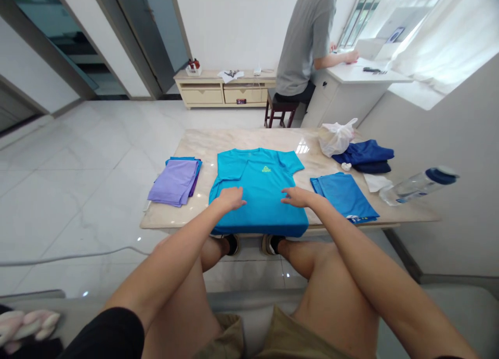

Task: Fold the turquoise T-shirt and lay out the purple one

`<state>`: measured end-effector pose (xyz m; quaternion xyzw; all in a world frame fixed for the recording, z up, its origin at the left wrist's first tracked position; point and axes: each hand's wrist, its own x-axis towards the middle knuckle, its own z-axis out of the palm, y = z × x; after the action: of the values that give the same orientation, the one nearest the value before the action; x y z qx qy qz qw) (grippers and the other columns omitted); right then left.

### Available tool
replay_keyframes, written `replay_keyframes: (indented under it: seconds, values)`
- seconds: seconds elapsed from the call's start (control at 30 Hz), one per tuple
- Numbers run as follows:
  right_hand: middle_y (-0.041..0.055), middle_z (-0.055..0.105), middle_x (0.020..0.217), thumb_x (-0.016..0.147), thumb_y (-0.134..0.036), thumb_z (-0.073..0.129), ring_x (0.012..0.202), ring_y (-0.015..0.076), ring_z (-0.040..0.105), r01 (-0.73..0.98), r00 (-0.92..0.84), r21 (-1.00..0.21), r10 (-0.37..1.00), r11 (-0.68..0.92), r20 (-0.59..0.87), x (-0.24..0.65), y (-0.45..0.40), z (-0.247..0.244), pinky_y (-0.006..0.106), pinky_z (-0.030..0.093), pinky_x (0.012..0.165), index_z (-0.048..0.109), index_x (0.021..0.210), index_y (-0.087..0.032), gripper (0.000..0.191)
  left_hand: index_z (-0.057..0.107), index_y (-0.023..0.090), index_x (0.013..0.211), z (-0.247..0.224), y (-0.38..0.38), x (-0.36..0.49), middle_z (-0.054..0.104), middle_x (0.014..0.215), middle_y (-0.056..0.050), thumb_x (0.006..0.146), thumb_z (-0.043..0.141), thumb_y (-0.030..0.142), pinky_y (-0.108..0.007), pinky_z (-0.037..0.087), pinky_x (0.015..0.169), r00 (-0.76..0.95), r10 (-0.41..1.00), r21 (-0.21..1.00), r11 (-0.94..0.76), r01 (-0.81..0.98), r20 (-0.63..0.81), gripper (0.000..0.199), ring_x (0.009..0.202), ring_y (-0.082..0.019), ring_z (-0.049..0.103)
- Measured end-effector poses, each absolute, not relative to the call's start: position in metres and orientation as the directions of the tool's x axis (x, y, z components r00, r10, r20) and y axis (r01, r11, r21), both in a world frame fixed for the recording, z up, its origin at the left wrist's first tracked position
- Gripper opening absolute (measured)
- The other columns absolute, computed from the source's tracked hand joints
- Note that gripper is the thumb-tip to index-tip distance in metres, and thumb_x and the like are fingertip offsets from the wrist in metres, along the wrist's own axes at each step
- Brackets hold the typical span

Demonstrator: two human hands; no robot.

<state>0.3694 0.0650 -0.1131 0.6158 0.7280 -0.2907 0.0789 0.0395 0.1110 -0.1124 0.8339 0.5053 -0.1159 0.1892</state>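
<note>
My knees [296, 256] sit below the table [218, 141]. My left hand [230, 199] and right hand [298, 197] lie apart, flat on the blue T-shirt [263, 193], its long axis running straight away from me, collar [259, 151] far, hem [261, 226] nearest.

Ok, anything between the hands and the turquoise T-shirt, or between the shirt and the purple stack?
Nothing visible. The left hand and right hand both rest on the turquoise T-shirt. Only a narrow strip of bare tabletop separates the shirt from the folded purple garments.
</note>
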Motion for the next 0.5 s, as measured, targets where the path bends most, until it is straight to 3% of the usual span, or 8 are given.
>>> replay_keyframes:
  seconds: [0.13,0.27,0.4,0.5]
  values:
    - [0.0225,0.029,0.182,0.108,-0.051,0.054,0.167,0.0436,0.034,0.956,-0.243,-0.247,0.9,0.158,-0.362,0.352,0.071,-0.126,0.058,0.028,0.136,0.042,0.173,-0.011,0.077,0.041,0.016,0.173,-0.12,0.118,0.04,0.036,0.18,-0.019,0.095,0.075,0.049,-0.047,0.039,0.131,0.514,0.723,0.216,-0.47,0.856,-0.461,0.091,0.166,-0.041,0.038]
    - [0.023,0.017,0.185,0.111,-0.057,0.041,0.172,0.0439,0.017,0.978,-0.195,-0.149,0.879,0.143,-0.434,0.345,0.077,-0.144,0.06,0.019,0.138,0.029,0.178,-0.009,0.083,0.027,0.012,0.178,-0.131,0.126,0.026,0.014,0.185,-0.02,0.095,0.073,0.052,-0.057,0.029,0.136,0.461,0.706,0.165,-0.448,0.879,-0.537,0.103,0.171,-0.048,0.016]
    - [0.0259,0.02,0.183,0.111,-0.066,0.033,0.172,0.0421,0.015,0.991,-0.129,-0.093,0.83,0.094,-0.543,0.346,0.08,-0.147,0.055,0.018,0.14,0.025,0.178,-0.005,0.091,0.016,0.019,0.181,-0.137,0.134,0.017,0.004,0.187,-0.017,0.094,0.075,0.06,-0.061,0.028,0.136,0.418,0.698,0.1,-0.449,0.888,-0.581,0.113,0.171,-0.049,0.01]
    - [0.027,0.027,0.181,0.112,-0.065,0.036,0.171,0.0426,0.021,0.993,-0.118,-0.087,0.809,0.083,-0.575,0.343,0.08,-0.136,0.055,0.023,0.138,0.03,0.177,-0.004,0.089,0.023,0.02,0.18,-0.134,0.135,0.019,0.013,0.185,-0.022,0.087,0.085,0.06,-0.061,0.033,0.133,0.443,0.697,0.104,-0.472,0.876,-0.563,0.118,0.169,-0.05,0.021]
